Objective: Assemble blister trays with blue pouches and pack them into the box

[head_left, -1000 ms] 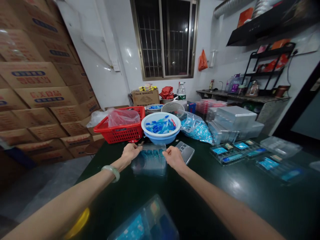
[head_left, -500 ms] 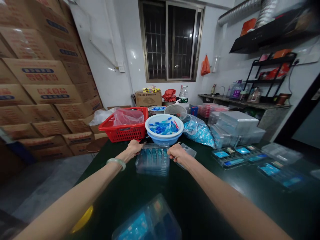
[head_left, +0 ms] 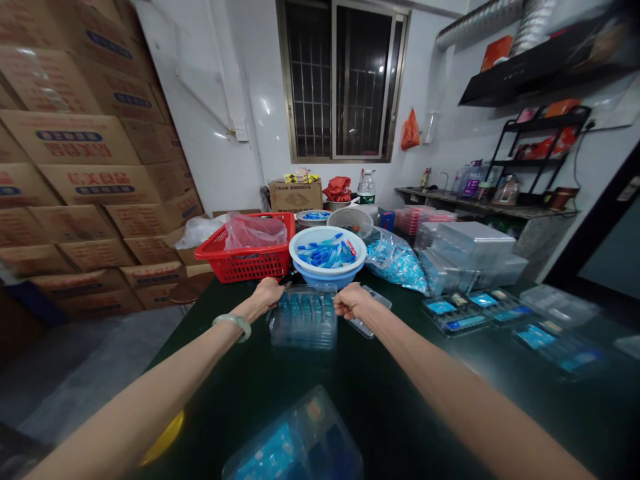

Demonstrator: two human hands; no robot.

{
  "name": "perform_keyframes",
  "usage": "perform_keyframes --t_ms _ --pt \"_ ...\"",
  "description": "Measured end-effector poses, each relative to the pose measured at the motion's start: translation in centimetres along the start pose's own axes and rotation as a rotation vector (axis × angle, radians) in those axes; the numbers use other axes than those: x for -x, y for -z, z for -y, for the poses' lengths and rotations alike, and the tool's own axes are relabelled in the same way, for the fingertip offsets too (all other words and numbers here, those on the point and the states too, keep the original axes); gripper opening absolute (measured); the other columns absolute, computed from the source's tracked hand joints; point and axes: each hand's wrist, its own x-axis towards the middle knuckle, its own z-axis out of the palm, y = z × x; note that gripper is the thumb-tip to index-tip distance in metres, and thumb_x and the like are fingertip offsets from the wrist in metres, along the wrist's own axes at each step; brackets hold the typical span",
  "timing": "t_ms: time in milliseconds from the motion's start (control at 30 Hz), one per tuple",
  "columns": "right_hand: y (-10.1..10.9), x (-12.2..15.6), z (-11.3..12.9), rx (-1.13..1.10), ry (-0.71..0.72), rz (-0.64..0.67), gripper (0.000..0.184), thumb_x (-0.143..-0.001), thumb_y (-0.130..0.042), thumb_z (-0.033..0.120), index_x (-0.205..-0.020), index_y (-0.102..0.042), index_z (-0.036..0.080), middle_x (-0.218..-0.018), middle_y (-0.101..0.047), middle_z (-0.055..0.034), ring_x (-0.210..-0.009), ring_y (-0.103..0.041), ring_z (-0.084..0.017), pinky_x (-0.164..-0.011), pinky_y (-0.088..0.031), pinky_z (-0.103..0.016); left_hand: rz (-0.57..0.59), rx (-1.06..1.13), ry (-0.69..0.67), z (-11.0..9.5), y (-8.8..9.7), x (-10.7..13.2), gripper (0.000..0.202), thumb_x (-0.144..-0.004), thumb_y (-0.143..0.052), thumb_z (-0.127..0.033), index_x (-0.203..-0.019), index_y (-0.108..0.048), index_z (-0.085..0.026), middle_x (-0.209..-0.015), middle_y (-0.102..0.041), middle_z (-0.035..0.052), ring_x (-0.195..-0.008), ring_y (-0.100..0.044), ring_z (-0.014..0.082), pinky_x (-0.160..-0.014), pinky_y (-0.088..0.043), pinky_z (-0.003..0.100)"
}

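1. The clear tray [head_left: 303,327], perhaps several nested together, is between the two hands, inward from the table's [head_left: 425,387] left edge and in front of the basins near its far edge. Whether its underside touches the table cannot be told.
2. The left hand [head_left: 267,295] pinches the tray's far left corner; the right hand [head_left: 353,303] has its fingers curled at the far right corner, apparently pinching it too. Gripping opposite corners probably keeps the thin plastic level and leaves the compartments uncovered.
3. A white bowl [head_left: 327,269] of blue packets sits in a blue basin [head_left: 327,280] just beyond the tray, likely so that either hand can reach it.
4. The red basket [head_left: 245,265] stands at the far left corner, and a clear bag [head_left: 395,260] of small blue packets lies right of the bowl; both seem set back to spare the middle.
5. Partly filled trays [head_left: 457,315] lie toward the right edge, before stacked clear boxes [head_left: 473,241]. Another filled tray [head_left: 295,440] lies askew toward the near edge.
6. Both arms reach forward nearly straight, converging on the tray. The left palm seems turned down; the right is fist-like, knuckles forward.
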Motion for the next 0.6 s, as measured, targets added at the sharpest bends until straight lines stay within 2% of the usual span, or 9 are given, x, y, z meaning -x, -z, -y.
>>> perform_keyframes --t_ms 200,333,600 --pt "-0.2 1.6 1.1 -0.106 -0.007 0.006 0.028 -0.089 -0.053 0.031 -0.112 -0.053 0.014 -0.105 -0.058 -0.0066 -0.085 -0.059 -0.016 -0.072 -0.052 -0.034 0.005 -0.061 0.013 -0.5 0.6 -0.1 0.022 -0.086 -0.055 -0.033 -0.084 -0.057 -0.011 -0.071 -0.055 -0.0011 -0.056 -0.053 0.0093 -0.05 -0.046 0.022" --pt "0.0 2.0 1.4 -0.158 0.017 -0.004 0.028 -0.089 -0.052 0.031 -0.111 -0.053 0.014 -0.104 -0.058 -0.0063 -0.084 -0.059 -0.016 -0.071 -0.052 -0.033 0.012 -0.031 0.001 -0.7 0.3 0.0 0.021 -0.087 -0.054 -0.033 -0.087 -0.057 -0.012 -0.075 -0.056 -0.0003 -0.059 -0.054 0.0101 -0.052 -0.047 0.023" --pt "0.8 2.1 0.9 -0.24 0.062 0.077 0.025 -0.09 -0.05 0.032 -0.104 -0.054 0.013 -0.087 -0.06 -0.0025 -0.065 -0.057 -0.01 -0.056 -0.05 -0.024 -0.001 0.079 0.022 -0.8 0.1 0.3 0.021 -0.087 -0.055 -0.032 -0.088 -0.057 -0.011 -0.076 -0.057 0.0002 -0.059 -0.054 0.0099 -0.052 -0.048 0.023"
